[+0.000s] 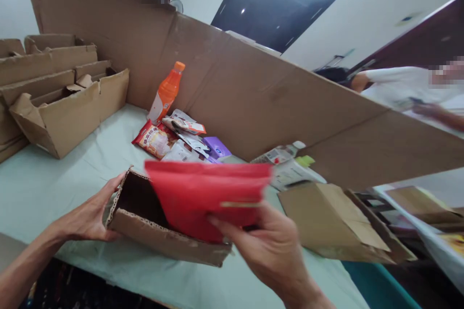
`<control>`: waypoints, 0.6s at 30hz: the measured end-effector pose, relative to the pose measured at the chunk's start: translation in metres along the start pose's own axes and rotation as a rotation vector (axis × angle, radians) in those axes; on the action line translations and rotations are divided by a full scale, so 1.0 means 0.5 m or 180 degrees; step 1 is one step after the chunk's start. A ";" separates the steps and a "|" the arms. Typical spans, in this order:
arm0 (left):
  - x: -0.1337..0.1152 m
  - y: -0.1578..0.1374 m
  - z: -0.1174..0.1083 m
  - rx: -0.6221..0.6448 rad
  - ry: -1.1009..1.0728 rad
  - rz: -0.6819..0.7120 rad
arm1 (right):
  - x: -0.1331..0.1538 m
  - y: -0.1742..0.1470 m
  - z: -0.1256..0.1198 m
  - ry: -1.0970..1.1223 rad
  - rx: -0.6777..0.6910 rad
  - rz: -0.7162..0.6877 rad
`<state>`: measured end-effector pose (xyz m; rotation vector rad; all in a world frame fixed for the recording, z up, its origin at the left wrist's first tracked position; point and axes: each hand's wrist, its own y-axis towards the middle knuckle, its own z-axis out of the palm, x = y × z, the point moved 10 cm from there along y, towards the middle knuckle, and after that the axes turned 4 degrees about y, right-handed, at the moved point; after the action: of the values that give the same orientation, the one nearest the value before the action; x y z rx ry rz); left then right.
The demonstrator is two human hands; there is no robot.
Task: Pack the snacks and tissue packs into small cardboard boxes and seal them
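Observation:
My left hand (96,215) grips the left end of a small open cardboard box (163,239), thumb and fingers on opposite sides of it. In my right hand (271,246) is a red packet (206,193), pinched near its lower right with the thumb on the near face. The packet is tilted, its lower edge down inside the right part of the box, its top standing above the rim. Dark and bare-looking, the box's left part shows beside it. The fingers behind the packet are hidden, and the packet is slightly blurred.
Behind the box lie a red snack bag (155,140), several pouches and a purple pack (216,147), near an orange bottle (166,91). Cardboard boxes (72,116) stand at left; another box (326,222) is at right. A tall cardboard partition (232,87) backs the table. Someone in white (406,84) is beyond.

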<state>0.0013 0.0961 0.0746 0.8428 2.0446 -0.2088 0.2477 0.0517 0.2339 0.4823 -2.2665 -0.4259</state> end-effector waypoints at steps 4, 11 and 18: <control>0.008 -0.001 0.001 0.0014 -0.0050 0.0015 | 0.015 0.024 0.126 -0.0906 0.1740 0.0015; 0.017 0.011 -0.002 0.0008 -0.0180 -0.0051 | 0.004 0.005 0.246 -0.0179 0.4006 0.0181; -0.074 -0.042 -0.056 -0.0068 0.0747 -0.0022 | -0.019 -0.027 0.252 0.0916 0.3767 0.0087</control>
<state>-0.0169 0.0744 0.1170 0.8814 2.2639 -0.0949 0.1626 0.0633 0.1400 0.9906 -2.0191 1.0129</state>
